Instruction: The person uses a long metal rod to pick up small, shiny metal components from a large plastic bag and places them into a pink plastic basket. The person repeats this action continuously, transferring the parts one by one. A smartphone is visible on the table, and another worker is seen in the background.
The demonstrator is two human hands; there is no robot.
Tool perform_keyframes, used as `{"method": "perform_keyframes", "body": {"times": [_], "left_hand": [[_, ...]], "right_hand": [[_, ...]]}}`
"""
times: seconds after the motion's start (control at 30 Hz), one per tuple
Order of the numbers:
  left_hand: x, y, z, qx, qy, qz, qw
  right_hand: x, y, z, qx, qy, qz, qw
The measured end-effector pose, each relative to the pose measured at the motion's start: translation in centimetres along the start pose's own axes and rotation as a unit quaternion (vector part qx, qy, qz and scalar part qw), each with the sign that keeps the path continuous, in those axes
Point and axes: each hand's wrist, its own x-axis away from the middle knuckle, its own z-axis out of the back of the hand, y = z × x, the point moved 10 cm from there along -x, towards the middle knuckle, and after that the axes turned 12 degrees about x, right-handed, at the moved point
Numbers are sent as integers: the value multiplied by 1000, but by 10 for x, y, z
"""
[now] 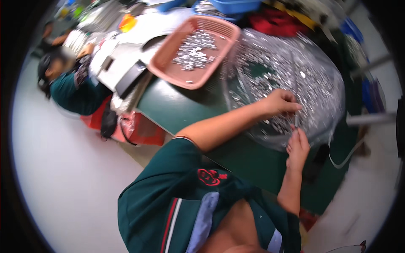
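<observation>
Over a large clear plastic bag (333, 88) spread on the green table, my two hands are close together. The bag holds a heap of small shiny metal pieces (270, 80). My left hand (282, 103) is closed in a pinch on a thin grey strip (296, 119). Just below it, nearer my body, my right hand (298, 146) pinches the strip's lower end. Blur hides exactly what the strip is. To the left stands a pink plastic basket (168, 52) with a pile of similar silvery pieces (195, 52) inside.
The green tabletop (181, 105) runs under the basket and bag. A dark box (130, 79) lies near its left edge. Blue bins (236, 6) and red cloth (276, 22) are at the back. Another person (71, 90) sits at the far left by a red bag (143, 128).
</observation>
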Motion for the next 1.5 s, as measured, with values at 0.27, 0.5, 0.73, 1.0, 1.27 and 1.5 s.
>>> {"method": "perform_keyframes", "body": {"times": [0.27,0.5,0.73,1.0,1.27,1.5], "left_hand": [[-16,96,60,-286,168,-194,923],[-29,115,89,-743,241,-84,619],[-48,94,78,-758,184,-140,609],[-46,96,92,-751,176,-110,626],[-16,90,125,182,118,-73,973],[0,88,126,384,81,-64,918]], "right_hand": [[1,-12,7,-52,-16,25,998],[4,-16,8,-39,-22,36,998],[5,-19,7,-31,-27,59,997],[2,-17,5,-17,-23,90,995],[-1,-9,0,8,-47,61,997],[2,-5,-14,113,-65,99,987]]}}
